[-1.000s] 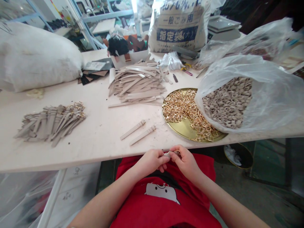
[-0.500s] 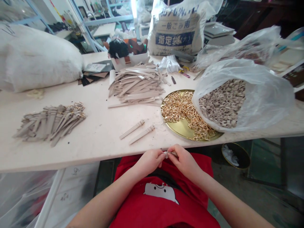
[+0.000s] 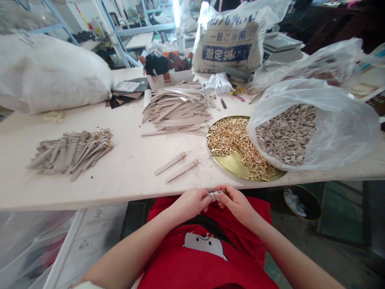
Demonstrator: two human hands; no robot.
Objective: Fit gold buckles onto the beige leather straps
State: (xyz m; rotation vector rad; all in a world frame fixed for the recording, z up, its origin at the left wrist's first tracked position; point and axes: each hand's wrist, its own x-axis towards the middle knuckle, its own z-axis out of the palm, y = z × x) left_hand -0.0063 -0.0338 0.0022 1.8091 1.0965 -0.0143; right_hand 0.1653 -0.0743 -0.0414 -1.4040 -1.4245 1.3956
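Just off the table's front edge, my left hand and my right hand pinch one small beige strap between them. Pale bands and a glint of gold show on it; my fingers cover the rest. Two finished-looking beige straps with gold buckles lie side by side on the table beyond my left hand. A round gold tray of loose gold buckles stands beyond my right hand. Beside it, a clear plastic bag gapes around many small beige loops.
A heap of buckled straps lies on the left of the table. Plain beige strips are piled mid-table. Behind stand a stuffed white sack and a printed bag. A bin is below right.
The fingers of my right hand have shifted on the strap, and more of its banded part shows between my hands. The view has turned slightly left.
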